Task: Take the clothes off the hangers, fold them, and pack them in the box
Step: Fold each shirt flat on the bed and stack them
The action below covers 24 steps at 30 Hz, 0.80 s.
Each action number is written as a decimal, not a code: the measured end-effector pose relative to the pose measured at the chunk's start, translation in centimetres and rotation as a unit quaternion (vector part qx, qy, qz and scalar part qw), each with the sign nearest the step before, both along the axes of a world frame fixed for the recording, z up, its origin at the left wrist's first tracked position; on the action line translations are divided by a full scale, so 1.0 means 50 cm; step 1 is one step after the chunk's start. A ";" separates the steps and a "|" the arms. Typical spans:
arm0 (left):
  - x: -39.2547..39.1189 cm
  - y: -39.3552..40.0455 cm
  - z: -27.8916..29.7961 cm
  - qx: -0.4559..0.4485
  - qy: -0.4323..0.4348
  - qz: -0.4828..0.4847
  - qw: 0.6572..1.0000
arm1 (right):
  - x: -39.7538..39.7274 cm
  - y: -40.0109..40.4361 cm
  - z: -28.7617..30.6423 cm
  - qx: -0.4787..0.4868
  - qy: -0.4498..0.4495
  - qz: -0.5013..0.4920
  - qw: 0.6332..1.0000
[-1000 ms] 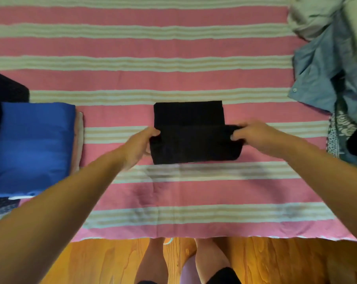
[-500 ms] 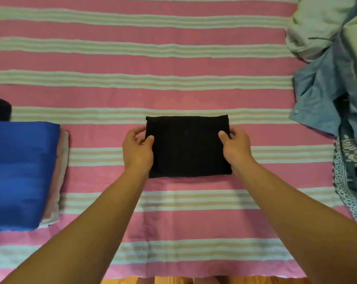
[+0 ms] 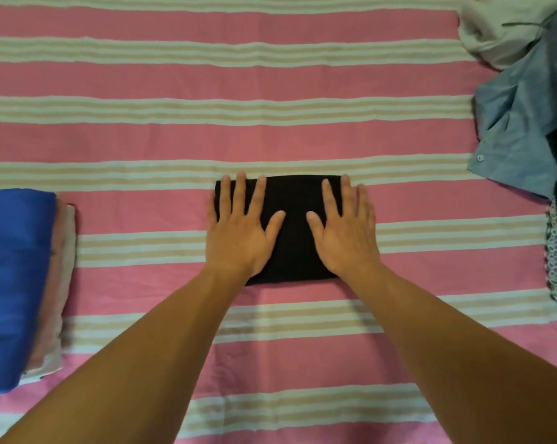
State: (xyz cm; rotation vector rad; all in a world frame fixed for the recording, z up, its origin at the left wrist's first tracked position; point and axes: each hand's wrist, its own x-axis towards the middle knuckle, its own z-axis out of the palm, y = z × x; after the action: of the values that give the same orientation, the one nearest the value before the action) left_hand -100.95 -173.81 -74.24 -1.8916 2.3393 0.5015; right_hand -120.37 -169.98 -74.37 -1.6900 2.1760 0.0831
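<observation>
Here I see the left hand [image 3: 238, 233] and right hand [image 3: 344, 235] pressed flat, fingers straight, grasping nothing, on the folded black garment [image 3: 294, 219] atop the striped bedsheet [image 3: 270, 78].

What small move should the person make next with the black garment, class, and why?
Probably slide the fingers under the folded black garment and lift it toward the folded stack at the left. Both the left hand and right hand lie flat on it, and it looks fully folded.
</observation>
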 end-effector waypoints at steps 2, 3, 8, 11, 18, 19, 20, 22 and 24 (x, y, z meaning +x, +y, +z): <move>0.003 0.015 0.011 -0.002 0.034 0.087 0.996 | -0.005 0.010 0.009 -0.012 -0.021 -0.031 0.999; 0.004 0.027 0.024 -0.012 0.056 0.154 0.986 | -0.001 0.018 0.019 -0.026 -0.040 -0.067 0.997; -0.005 0.052 0.072 0.121 0.246 0.405 0.872 | -0.001 0.007 0.064 -0.001 -0.211 -0.248 0.945; 0.032 0.008 0.094 0.303 0.419 0.514 0.684 | -0.042 -0.030 0.126 0.127 -0.446 -0.409 0.786; 0.249 0.184 0.308 0.344 0.543 0.493 0.586 | 0.094 0.094 0.316 0.241 -0.577 -0.360 0.692; 0.297 0.226 0.340 0.338 0.545 0.514 0.570 | 0.132 0.109 0.341 0.269 -0.578 -0.337 0.693; 0.343 0.266 0.366 0.325 0.543 0.537 0.558 | 0.173 0.115 0.363 0.297 -0.568 -0.308 0.703; 0.429 0.327 0.402 0.290 0.550 0.572 0.535 | 0.267 0.096 0.402 0.323 -0.530 -0.225 0.751; 0.504 0.358 0.416 0.248 0.574 0.606 0.491 | 0.378 0.042 0.437 0.312 -0.482 -0.124 0.810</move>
State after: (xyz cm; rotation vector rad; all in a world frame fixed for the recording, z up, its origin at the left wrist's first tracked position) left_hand -75.73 -155.93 -53.45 -2.7649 -0.0574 2.7280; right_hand -101.49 -167.86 -52.53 -0.7653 1.3272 -0.1064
